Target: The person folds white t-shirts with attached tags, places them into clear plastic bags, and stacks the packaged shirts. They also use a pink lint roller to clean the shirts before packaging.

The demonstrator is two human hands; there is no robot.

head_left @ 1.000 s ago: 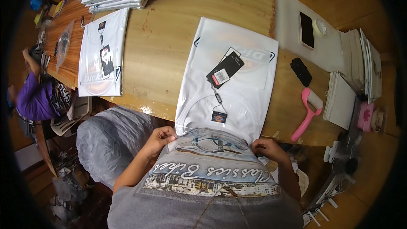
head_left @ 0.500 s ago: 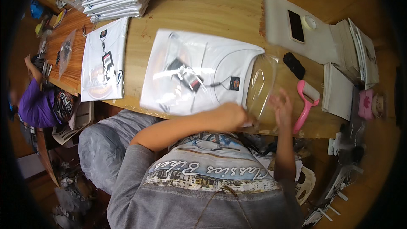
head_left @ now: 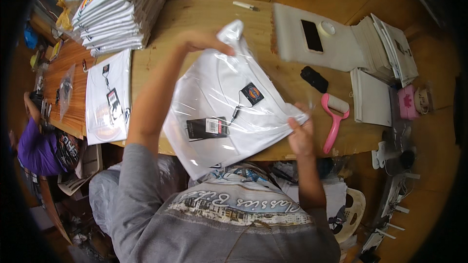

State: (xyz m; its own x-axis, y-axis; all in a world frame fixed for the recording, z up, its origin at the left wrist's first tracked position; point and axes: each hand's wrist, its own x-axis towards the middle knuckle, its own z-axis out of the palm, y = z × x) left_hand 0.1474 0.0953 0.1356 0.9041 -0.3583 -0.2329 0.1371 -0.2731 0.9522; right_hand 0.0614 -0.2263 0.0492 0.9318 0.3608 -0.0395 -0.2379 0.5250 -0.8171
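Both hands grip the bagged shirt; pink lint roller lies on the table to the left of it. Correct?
Wrong side: the head view shows the pink lint roller on the table to the right of the bagged shirt. The rest holds: left hand and right hand both grip the shirt.

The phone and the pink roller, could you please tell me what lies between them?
In the head view, a small black object lies between the phone and the pink roller.
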